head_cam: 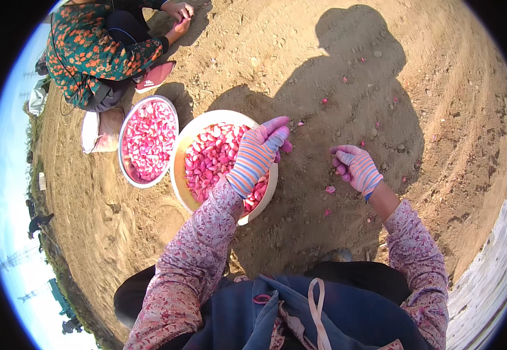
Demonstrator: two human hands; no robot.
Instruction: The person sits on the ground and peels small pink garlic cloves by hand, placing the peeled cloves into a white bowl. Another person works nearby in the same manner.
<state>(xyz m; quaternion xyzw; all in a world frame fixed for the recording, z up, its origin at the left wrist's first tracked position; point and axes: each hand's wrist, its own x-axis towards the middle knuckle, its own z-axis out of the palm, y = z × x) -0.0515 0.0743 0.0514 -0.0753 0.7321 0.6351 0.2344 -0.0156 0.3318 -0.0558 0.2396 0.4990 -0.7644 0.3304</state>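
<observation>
My left hand [259,154], in a striped knit glove stained pink, is above the right side of a white plastic tub [180,175]. Its fingers are curled with the palm turned away, so whatever they may hold is hidden. Pink-coated cloves [209,162], which look like garlic, fill much of the tub. Over the shaded soil [306,210] to the right is my right hand [353,168], gloved alike. Its thumb and fingers are drawn together; I cannot tell whether a clove is between them. Several pink cloves [330,189] lie scattered on the ground around it.
A metal basin [124,168] of pink cloves stands left of the tub. Beyond it a person in a floral jacket [100,52] crouches, hands together, near a dark red shoe [156,78]. Whitish sheeting [489,280] covers ground at the lower right.
</observation>
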